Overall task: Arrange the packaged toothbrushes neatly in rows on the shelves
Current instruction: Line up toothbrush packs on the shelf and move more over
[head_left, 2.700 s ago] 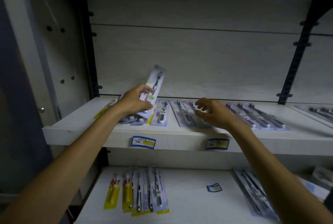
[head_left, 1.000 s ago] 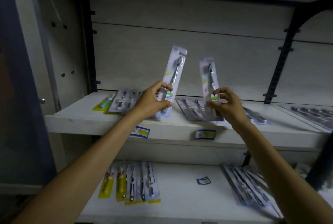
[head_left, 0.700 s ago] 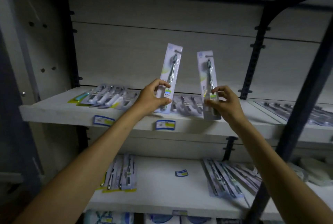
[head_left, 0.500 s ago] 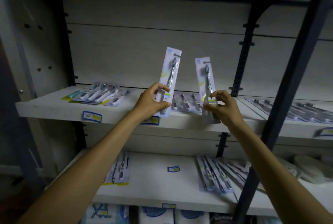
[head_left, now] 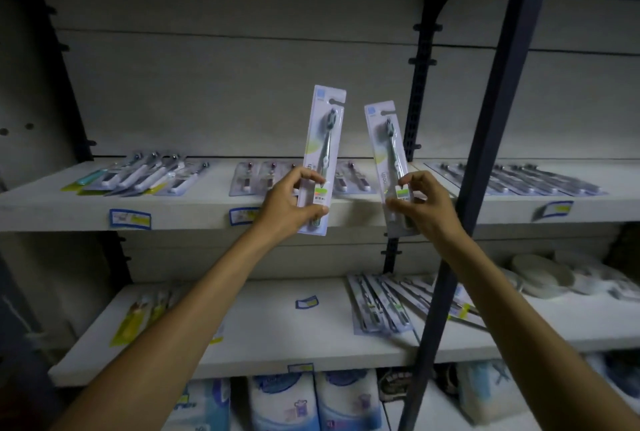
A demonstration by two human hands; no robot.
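Head view, dim light: both arms reach toward a grey shelving unit. The left hand (head_left: 289, 203) pinches the lower end of a packaged toothbrush (head_left: 323, 153) between thumb and curled fingers, holding it upright in front of the upper shelf (head_left: 194, 219). The right hand (head_left: 420, 205) pinches a second packaged toothbrush (head_left: 389, 157) the same way, also upright, tilted slightly left at the top; the two packs are near each other but apart. On the upper shelf lie a fanned group of packs at left (head_left: 145, 176), a flat row behind the hands (head_left: 256, 179), and a longer row at right (head_left: 519, 179). The lower shelf (head_left: 263, 358) carries yellow-backed packs at left (head_left: 138, 319) and a loose overlapping spread at right (head_left: 388, 302). A dark upright post (head_left: 485, 160) crosses the right foreground. Below sit what look like soft blue-and-white packages (head_left: 287, 403), too blurred to identify.
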